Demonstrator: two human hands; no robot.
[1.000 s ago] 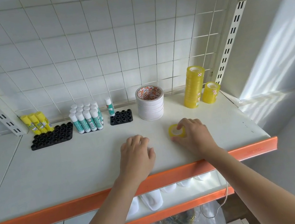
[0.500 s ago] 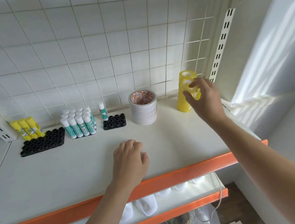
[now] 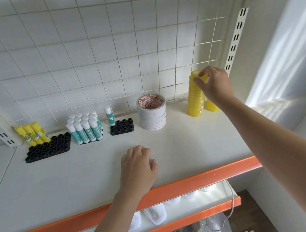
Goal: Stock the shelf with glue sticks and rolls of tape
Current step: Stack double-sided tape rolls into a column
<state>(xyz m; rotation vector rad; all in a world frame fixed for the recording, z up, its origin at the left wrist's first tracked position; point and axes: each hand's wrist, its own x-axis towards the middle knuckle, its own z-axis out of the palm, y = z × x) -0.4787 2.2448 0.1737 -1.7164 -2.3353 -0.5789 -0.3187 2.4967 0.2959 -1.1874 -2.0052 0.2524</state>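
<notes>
Shelf (image 3: 174,149), white with orange front edge, holds from left to right: three yellow glue sticks (image 3: 31,134) at the back of a large black holder (image 3: 49,147), a block of teal-and-white glue sticks (image 3: 85,127), one lone teal glue stick (image 3: 109,116) in a small black holder (image 3: 122,126), a stack of white tape rolls (image 3: 152,111), and a tall stack of yellow tape rolls (image 3: 194,98) beside a shorter yellow stack (image 3: 211,106). My right hand (image 3: 215,84) pinches a small yellow tape roll (image 3: 201,75) at the top of the tall stack. My left hand (image 3: 137,167) rests on the bare shelf near the front edge, fingers loosely curled and holding nothing, well apart from the right.
</notes>
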